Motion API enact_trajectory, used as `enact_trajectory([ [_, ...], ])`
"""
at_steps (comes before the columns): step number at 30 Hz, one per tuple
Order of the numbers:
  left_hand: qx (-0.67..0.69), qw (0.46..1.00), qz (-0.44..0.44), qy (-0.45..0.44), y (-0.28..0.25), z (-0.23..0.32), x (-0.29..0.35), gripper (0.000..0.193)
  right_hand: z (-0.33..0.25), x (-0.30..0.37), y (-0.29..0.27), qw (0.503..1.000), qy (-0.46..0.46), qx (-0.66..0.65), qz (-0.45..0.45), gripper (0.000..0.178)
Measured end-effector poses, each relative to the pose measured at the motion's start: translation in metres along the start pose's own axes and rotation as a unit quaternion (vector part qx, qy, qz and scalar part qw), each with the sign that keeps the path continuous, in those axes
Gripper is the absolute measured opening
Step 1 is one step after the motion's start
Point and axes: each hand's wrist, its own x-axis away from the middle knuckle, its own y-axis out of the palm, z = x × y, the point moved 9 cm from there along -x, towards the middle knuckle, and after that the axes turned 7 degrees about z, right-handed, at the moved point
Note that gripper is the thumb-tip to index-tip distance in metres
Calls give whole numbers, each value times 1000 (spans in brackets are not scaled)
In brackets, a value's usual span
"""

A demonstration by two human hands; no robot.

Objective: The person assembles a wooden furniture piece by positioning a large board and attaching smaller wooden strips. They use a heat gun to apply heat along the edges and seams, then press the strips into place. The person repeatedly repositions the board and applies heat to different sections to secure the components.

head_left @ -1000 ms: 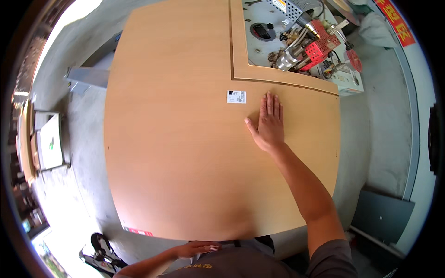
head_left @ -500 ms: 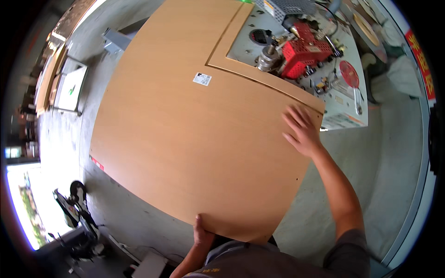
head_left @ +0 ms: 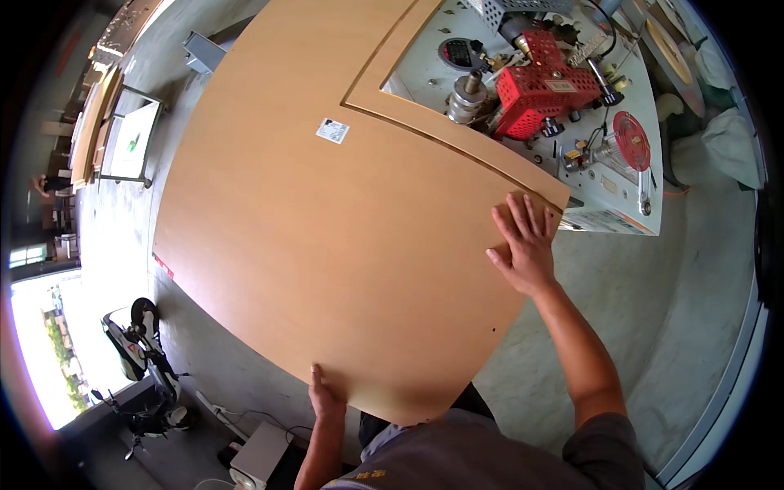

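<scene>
A large tan wood panel (head_left: 327, 237) spreads out before me, with a small white label (head_left: 332, 131) on its face. A dark groove follows its far right side, beside an L-shaped inner edge. My left hand (head_left: 327, 400) grips the near edge, thumb on top and fingers hidden underneath. Near the right corner, my right hand (head_left: 527, 249) lies flat on the panel, its fingers spread. Beyond that corner, a pale machine table (head_left: 600, 204) carries a red perforated guard (head_left: 545, 94) and a round metal spindle part (head_left: 467, 98).
A red-topped clear jar (head_left: 631, 140) and a ratchet wrench (head_left: 644, 194) rest on the machine table. At left stand a trolley (head_left: 131, 147) and a motorbike (head_left: 143, 351). A grey box with cables (head_left: 265, 449) lies near my left arm. Behind the machine are pale sacks (head_left: 729, 143).
The panel's near end and both hands have shifted left in view. My right hand, blurred before, now lies still with fingers spread. My left hand keeps its grip on the near edge.
</scene>
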Motion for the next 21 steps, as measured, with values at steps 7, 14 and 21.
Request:
enact_trajectory([
  [7, -4, 1000, -12, -13, 25, 29, 4, 48, -3, 0, -1, 999, 33, -31, 7, 70],
  [14, -72, 996, 13, -43, -6, 55, -25, 45, -14, -2, 7, 992, 13, -33, 123, 63],
  [21, -130, 991, -14, -36, 1, 89, -42, 56, -19, 4, 5, 989, 50, 9, 142, 60],
])
